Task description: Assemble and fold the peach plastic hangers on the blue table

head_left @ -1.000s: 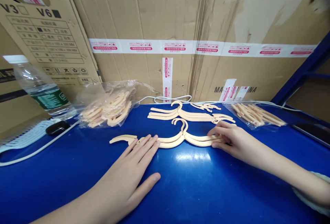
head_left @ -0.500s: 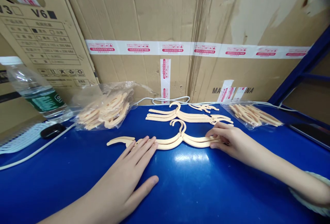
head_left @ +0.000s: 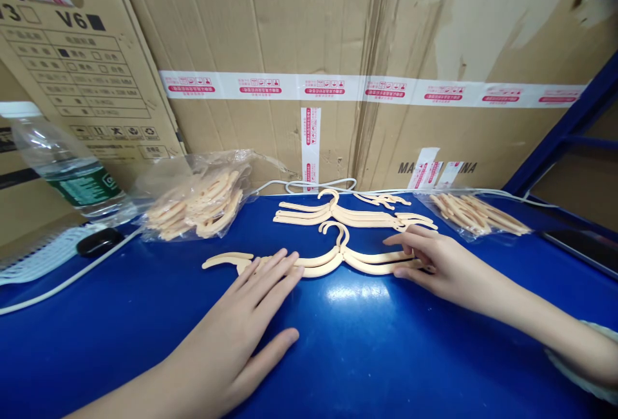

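Observation:
Two beige plastic folding hangers [head_left: 320,270] lie side by side, nested, on the blue table, their hooks pointing away from me. Flat across their left arm rests my left hand [head_left: 241,322], fingers stretched and thumb apart. My right hand [head_left: 434,261] holds the right arm's end, thumb on the near edge and curled fingers on the far edge; its index finger is raised off the plastic. That end is partly hidden by the fingers. A loose curved end piece [head_left: 226,259] sticks out left of my left hand. Behind lies another group of beige hangers [head_left: 362,217].
Loose beige pieces [head_left: 381,200] lie farther back. Clear bags of beige parts stand at left [head_left: 197,206] and right [head_left: 477,213]. A water bottle [head_left: 82,181], black object [head_left: 99,243] and white cable [head_left: 72,284] are at left, a dark phone-like slab [head_left: 584,251] at right. Cardboard [head_left: 270,33] walls the back.
My right index finger has lifted off the hangers and stretched out to the left. My left hand has shifted very slightly right along them.

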Demonstrator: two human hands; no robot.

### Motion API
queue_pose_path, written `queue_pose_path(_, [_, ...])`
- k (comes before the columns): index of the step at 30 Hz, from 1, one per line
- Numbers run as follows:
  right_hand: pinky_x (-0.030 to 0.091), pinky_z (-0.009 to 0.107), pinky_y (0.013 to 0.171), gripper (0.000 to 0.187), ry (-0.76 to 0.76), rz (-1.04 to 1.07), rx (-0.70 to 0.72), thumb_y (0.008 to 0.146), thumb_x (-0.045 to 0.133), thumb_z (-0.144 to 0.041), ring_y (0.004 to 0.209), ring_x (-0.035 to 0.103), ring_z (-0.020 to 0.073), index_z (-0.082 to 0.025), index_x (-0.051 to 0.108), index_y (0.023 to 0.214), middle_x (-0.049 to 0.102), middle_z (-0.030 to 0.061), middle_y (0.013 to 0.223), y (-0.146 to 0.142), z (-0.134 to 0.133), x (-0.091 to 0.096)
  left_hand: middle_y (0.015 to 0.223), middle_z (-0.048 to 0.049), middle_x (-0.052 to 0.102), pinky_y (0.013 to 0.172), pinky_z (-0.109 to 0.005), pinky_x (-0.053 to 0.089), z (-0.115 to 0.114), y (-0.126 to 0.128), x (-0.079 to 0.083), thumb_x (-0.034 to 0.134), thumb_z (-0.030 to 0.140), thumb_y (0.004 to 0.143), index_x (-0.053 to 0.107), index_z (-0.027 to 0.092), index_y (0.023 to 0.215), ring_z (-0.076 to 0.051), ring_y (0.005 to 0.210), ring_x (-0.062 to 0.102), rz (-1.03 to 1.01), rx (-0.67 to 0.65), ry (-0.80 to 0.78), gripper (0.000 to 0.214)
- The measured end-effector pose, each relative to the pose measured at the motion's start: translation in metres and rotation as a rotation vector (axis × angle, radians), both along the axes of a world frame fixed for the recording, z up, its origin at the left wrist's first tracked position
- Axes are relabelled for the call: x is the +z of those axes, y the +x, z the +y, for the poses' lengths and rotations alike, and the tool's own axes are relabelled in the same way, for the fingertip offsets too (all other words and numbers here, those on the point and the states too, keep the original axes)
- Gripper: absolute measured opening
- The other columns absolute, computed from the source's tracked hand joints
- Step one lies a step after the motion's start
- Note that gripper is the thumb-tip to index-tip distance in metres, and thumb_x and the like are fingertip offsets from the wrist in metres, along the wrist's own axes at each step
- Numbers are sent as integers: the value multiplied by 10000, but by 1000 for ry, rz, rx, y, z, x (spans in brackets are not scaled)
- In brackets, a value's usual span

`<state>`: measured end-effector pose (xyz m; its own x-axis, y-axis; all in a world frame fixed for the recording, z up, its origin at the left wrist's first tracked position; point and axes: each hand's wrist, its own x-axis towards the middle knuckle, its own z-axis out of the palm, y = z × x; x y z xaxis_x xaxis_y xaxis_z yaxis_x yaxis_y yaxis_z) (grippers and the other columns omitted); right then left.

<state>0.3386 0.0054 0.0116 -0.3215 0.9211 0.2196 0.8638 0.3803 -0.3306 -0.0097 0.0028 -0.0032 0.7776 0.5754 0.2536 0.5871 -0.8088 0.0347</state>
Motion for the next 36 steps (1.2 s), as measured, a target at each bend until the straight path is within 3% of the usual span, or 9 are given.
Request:
queue_pose_path(3, [470, 301, 706, 173, -32, 36, 101, 928, 572, -269, 792, 610, 185, -205, 626, 1079, 629, 51, 934, -9, -11, 9, 1584, -63, 321, 1103, -490, 412, -5, 2, 11, 485, 312, 984, 284, 223, 1527, -275, 1437, 342, 16, -169, -3, 586])
queue_pose_path(8, [445, 247, 660, 159, -306, 47, 352, 917, 575, -189, 748, 601, 148, -236, 639, 1055, 649, 8, 868, -29, -29, 15, 1499, -37, 474, 1116, -387, 410, -10, 5, 19, 535, 324, 965, 461, 196, 1424, -231, 1371, 459, 68, -353, -60, 482])
queue_pose_path(23, [431, 251, 678, 203, -323, 53, 389, 894, 574, -147, 770, 594, 152, -230, 629, 1071, 647, 12, 879, -33, -30, 14, 1496, -15, 478, 1076, -354, 449, -10, 6, 22, 575, 283, 945, 484, 218, 1409, -217, 1353, 483, 98, -348, -68, 478])
queue_pose_path(36, [446, 273, 712, 216, -278, 57, 395, 876, 571, -120, 805, 608, 169, -228, 630, 1053, 649, 26, 907, -35, -32, 14, 1441, -35, 546, 1074, -378, 468, -9, 8, 21, 650, 251, 896, 517, 265, 1393, -255, 1304, 538, -30, -330, -180, 514])
